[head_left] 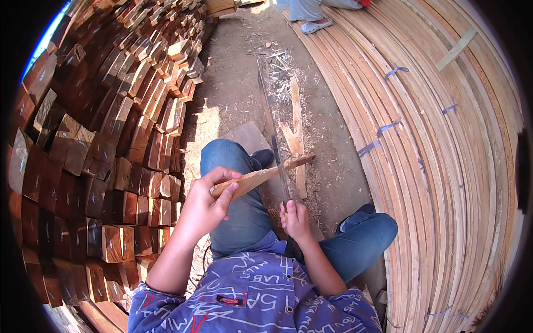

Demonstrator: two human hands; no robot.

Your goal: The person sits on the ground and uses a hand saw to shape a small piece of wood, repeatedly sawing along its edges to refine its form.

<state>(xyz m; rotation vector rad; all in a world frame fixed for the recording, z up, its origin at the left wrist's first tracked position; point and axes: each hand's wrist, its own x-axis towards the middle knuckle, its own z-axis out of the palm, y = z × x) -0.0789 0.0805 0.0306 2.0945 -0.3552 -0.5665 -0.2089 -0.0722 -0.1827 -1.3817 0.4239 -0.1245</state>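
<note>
In the head view, your left hand (210, 206), left of the middle of the frame, grips the near end of a wooden stick (258, 176), its thumb on one side and its fingers on the other. The stick slants across the centre, its far end higher and to the right. Your right hand (296, 220), just below and right of centre, has its fingers closed around the lower end of a long, dark blade (271, 121), which runs up toward the top of the frame. The blade crosses the stick; you cannot tell here whether the two touch.

Your jeans (227, 158) are bent at both knees, the left one under the stick, and your purple shirt (250, 288) fills the bottom centre. A flat board (244, 136) lies on the ground past your left knee. Above centre, pale strips (296, 105) lie among shavings (282, 62). Stacked wood blocks (125, 180) fill the left of the frame. Long planks (422, 166), some bound with purple ties (387, 128), curve down the right. At the top, another person's grey shoe (316, 25) rests by the planks.
</note>
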